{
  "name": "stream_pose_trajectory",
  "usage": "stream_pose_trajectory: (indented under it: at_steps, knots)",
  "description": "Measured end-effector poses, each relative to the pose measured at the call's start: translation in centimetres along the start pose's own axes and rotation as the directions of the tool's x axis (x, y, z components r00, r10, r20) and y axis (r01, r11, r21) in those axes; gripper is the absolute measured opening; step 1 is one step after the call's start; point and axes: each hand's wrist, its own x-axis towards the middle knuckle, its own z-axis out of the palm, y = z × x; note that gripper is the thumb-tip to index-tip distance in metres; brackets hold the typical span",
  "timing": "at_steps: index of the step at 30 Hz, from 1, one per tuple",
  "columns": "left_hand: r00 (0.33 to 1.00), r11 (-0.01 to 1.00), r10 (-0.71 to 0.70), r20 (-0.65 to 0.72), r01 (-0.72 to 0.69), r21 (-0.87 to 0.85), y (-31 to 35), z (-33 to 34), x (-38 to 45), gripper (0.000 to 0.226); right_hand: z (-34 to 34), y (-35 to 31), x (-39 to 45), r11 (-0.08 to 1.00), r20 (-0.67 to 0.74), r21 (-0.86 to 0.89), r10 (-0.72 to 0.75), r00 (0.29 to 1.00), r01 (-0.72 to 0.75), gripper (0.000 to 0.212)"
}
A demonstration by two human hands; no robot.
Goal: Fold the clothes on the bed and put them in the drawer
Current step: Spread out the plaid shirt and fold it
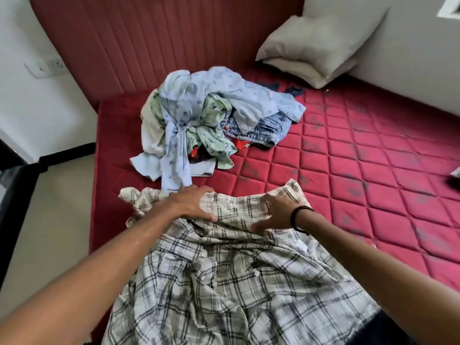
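Observation:
A cream shirt with dark checks (231,277) lies rumpled across the near edge of the red quilted mattress (373,175). My left hand (194,204) rests on its far part, fingers spread and fairly straight, thumb lying on the cloth. My right hand (276,212), a black band at its wrist, presses the far right part of the same shirt with straight fingers. Beyond the hands lies a heap of unfolded clothes (211,120): pale blue printed pieces, a green printed one, denim and something red. No drawer is in view.
A grey pillow (316,48) leans in the far right corner against the wall. A red padded headboard (161,36) stands behind the heap. The floor (54,207) runs along the bed's left side, with dark furniture (12,195) at the left edge.

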Motion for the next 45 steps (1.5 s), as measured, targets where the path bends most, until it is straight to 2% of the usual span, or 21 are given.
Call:
stream_pose_trajectory:
  at_steps: [1, 3, 5, 6, 9, 12, 13, 15, 18, 20, 23, 25, 27, 31, 33, 35, 37, 38, 40, 42, 45]
  knots:
    - [1.000, 0.998, -0.007, -0.022, 0.008, 0.061, 0.1, 0.9, 0.1, 0.098, 1.1, -0.1, -0.4, 1.000, 0.086, -0.012, 0.008, 0.996, -0.007, 0.094]
    - [0.989, 0.996, 0.001, -0.147, 0.013, 0.092, -0.3, 2.3, -0.1, 0.083, 2.8, 0.4, -1.0, 0.992, 0.114, -0.106, -0.050, 0.992, 0.062, 0.074]
    - [0.938, 0.997, 0.059, -0.342, -0.037, 0.070, -0.6, 2.9, -0.9, 0.067, 2.8, 1.2, -0.8, 0.983, -0.063, -0.107, -0.159, 0.985, 0.151, 0.029]
    - [0.900, 0.995, 0.099, -0.425, -0.084, 0.053, -0.8, 3.0, -1.4, 0.061, 2.1, 1.7, -0.5, 0.984, -0.163, -0.041, -0.175, 0.971, 0.171, 0.016]
    - [0.838, 0.970, 0.243, -0.490, -0.219, 0.106, -1.0, 3.2, -4.0, 0.067, -2.7, 3.2, 0.3, 0.980, -0.513, 0.171, -0.004, 0.858, 0.106, 0.017]
    - [0.894, 0.927, 0.267, -0.359, -0.137, 0.348, -2.6, 4.8, -5.2, 0.068, -7.3, 4.9, 0.1, 0.948, -0.696, 0.314, 0.263, 0.668, -0.046, 0.020]
    - [0.904, 0.952, 0.205, -0.375, -0.095, 0.291, -3.3, 5.2, -5.3, 0.055, -7.9, 5.3, -0.1, 0.942, -0.721, 0.325, 0.307, 0.622, -0.089, 0.024]
    - [0.882, 0.997, 0.056, -0.467, -0.030, 0.065, -4.2, 5.3, -5.4, 0.019, -7.7, 5.8, -0.4, 0.959, -0.770, 0.277, 0.257, 0.584, -0.057, 0.030]
    - [0.874, 0.978, -0.137, -0.467, 0.044, -0.204, -3.8, 4.6, -5.4, 0.012, -5.5, 4.0, -0.7, 0.978, -0.686, 0.125, -0.036, 0.727, 0.167, 0.015]
    - [0.873, 0.956, -0.245, -0.421, 0.147, -0.252, -3.3, 4.4, -5.9, 0.031, -3.6, 1.4, -0.7, 0.954, -0.573, 0.094, -0.182, 0.799, 0.285, 0.007]
    - [0.768, 0.872, -0.489, -0.413, 0.441, -0.213, -4.2, 4.0, -6.9, 0.040, -1.3, -3.6, 1.0, 0.908, -0.487, 0.100, -0.313, 0.815, 0.408, 0.007]
    - [0.747, 0.797, -0.604, -0.277, 0.568, -0.208, -5.5, 4.4, -7.5, 0.049, -0.3, -6.7, 2.6, 0.895, -0.456, 0.133, -0.327, 0.828, 0.427, 0.012]
    - [0.727, 0.731, -0.671, -0.146, 0.613, -0.300, -6.7, 4.8, -8.1, 0.053, 0.3, -9.9, 3.8, 0.878, -0.425, 0.135, -0.368, 0.827, 0.460, 0.017]
    - [0.669, 0.626, -0.736, -0.101, 0.617, -0.476, -8.4, 5.6, -9.8, 0.060, 0.9, -15.6, 4.4, 0.838, -0.334, 0.087, -0.486, 0.808, 0.539, 0.016]
    - [0.654, 0.571, -0.755, -0.050, 0.617, -0.542, -8.7, 5.8, -11.1, 0.046, 0.9, -17.7, 4.3, 0.839, -0.324, 0.068, -0.494, 0.807, 0.541, 0.019]
    - [0.723, 0.661, -0.685, -0.091, 0.564, -0.494, -8.6, 5.6, -12.2, 0.031, 0.7, -19.1, 4.0, 0.846, -0.308, 0.040, -0.496, 0.812, 0.532, 0.024]
    - [0.810, 0.859, -0.483, -0.334, 0.364, -0.361, -8.0, 3.8, -13.5, 0.030, 0.1, -20.6, 3.5, 0.816, -0.242, -0.075, -0.572, 0.784, 0.573, 0.041]
    - [0.813, 0.924, -0.359, -0.459, 0.239, -0.300, -7.6, 2.2, -14.2, 0.026, -0.5, -21.5, 3.0, 0.780, -0.190, -0.172, -0.626, 0.757, 0.602, 0.052]
    - [0.742, 0.971, -0.164, -0.650, 0.006, -0.239, -6.5, -1.8, -15.6, 0.026, -2.1, -23.1, 2.0, 0.704, -0.112, -0.289, -0.698, 0.708, 0.648, 0.056]
    - [0.667, 0.973, -0.025, -0.745, -0.153, -0.170, -5.8, -6.5, -17.3, 0.023, -4.8, -24.6, 0.3, 0.697, -0.127, -0.312, -0.704, 0.699, 0.645, 0.037]
    - [0.517, 0.973, 0.079, -0.852, -0.225, -0.047, -4.9, -12.7, -21.1, 0.023, -10.6, -25.4, -2.5, 0.712, -0.244, -0.351, -0.697, 0.674, 0.609, 0.007]
